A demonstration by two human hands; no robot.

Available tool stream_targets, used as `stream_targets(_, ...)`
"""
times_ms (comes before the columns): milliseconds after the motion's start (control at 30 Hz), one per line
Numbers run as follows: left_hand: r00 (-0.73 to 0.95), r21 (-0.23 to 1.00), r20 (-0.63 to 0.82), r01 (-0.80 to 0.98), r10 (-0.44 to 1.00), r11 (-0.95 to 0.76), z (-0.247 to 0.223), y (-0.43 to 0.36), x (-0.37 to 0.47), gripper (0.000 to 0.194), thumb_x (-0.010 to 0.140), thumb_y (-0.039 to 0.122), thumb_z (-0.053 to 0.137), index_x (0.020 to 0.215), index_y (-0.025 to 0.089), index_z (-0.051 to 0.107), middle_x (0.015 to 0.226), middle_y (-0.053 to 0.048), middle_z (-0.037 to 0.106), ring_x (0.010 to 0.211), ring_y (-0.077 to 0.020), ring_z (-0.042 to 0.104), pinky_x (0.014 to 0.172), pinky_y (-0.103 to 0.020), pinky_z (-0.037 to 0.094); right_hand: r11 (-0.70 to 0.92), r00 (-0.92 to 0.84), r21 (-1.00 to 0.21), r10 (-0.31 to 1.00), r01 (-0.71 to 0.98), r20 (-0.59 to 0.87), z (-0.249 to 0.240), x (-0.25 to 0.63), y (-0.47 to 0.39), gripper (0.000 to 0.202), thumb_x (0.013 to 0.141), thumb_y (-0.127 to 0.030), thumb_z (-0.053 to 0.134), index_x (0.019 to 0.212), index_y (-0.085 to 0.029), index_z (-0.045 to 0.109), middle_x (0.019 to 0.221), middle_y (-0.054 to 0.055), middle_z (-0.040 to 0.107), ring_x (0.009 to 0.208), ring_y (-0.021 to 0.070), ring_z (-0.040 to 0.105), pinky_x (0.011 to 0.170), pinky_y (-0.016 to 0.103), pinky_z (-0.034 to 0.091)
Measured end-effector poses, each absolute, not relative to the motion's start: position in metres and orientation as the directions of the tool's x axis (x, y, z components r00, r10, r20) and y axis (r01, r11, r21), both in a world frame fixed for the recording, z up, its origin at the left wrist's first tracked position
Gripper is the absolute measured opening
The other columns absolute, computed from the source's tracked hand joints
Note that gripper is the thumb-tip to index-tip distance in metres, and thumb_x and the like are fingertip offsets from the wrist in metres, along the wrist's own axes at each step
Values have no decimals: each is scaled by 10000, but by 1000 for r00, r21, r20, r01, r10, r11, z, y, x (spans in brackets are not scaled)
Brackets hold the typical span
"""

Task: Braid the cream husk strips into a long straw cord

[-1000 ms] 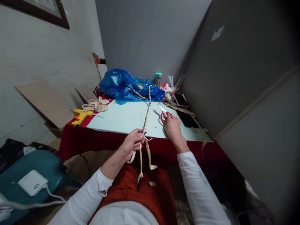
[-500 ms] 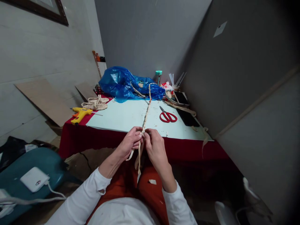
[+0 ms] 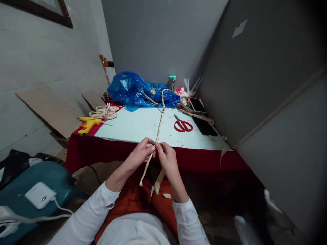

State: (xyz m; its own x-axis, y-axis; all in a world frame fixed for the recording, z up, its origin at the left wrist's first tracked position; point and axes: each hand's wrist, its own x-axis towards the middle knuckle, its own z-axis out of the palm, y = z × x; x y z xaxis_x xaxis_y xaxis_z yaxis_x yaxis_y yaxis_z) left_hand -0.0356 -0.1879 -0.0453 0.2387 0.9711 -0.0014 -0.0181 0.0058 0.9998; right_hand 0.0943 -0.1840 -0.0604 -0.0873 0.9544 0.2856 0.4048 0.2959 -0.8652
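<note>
A pale straw braid (image 3: 159, 126) runs taut from the blue plastic bag (image 3: 133, 90) across the white board toward me. At its near end, just past the table's front edge, my left hand (image 3: 143, 151) pinches the braid from the left. My right hand (image 3: 166, 156) pinches it from the right, the fingertips of both hands nearly touching. One loose strand (image 3: 146, 169) hangs below my left fingers. A wider strand (image 3: 159, 182) hangs beneath my right hand, over my lap. Exactly which strand each fingertip grips is hidden.
Red-handled scissors (image 3: 183, 125) lie on the white board (image 3: 133, 126). A yellow glue gun (image 3: 89, 125) and woven straw sandals (image 3: 103, 114) are at the left. A dark phone-like slab (image 3: 204, 126) lies at the right. A teal stool (image 3: 43, 170) bears a white device (image 3: 40, 195).
The hanging strands have shifted: one now slants left below my left hand, the wider one hangs farther right under my right hand. Both hands stay at the braid's near end.
</note>
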Motion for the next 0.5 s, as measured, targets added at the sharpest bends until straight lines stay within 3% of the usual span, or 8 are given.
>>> stream_targets(67,179,959,78,256,981,-122,-43,-191,-36,81,854,264,497,839,188,472,603,39,531,513,-91,446,499,-206,318,297,-90,-880,955,370,284,-64,96,-182,300,908,-356,427,709,-183,569,599,-5,599,560,125,528,577,222,352)
stream_targets(200,103,670,239,702,965,-241,-35,-201,-35,142,870,174,445,780,180,555,723,-27,632,680,-149,565,676,-276,391,300,-56,-863,951,406,305,-66,97,-185,277,892,-322,443,716,-174,597,598,2,608,531,118,516,555,225,336)
stream_targets(367,100,476,384,831,918,-289,-36,-219,-25,224,883,181,449,781,160,648,799,-67,661,747,-169,604,723,-276,426,289,42,-889,945,355,324,-68,96,-190,238,871,-311,480,737,-174,621,655,31,652,575,130,544,614,237,381)
stream_targets(500,203,300,355,900,912,-317,-55,-235,-7,284,883,121,387,908,140,669,852,-89,654,740,-187,620,682,-289,448,149,-49,-987,987,-65,152,-73,100,-188,243,837,-367,540,773,-151,634,702,41,656,487,85,430,511,220,357)
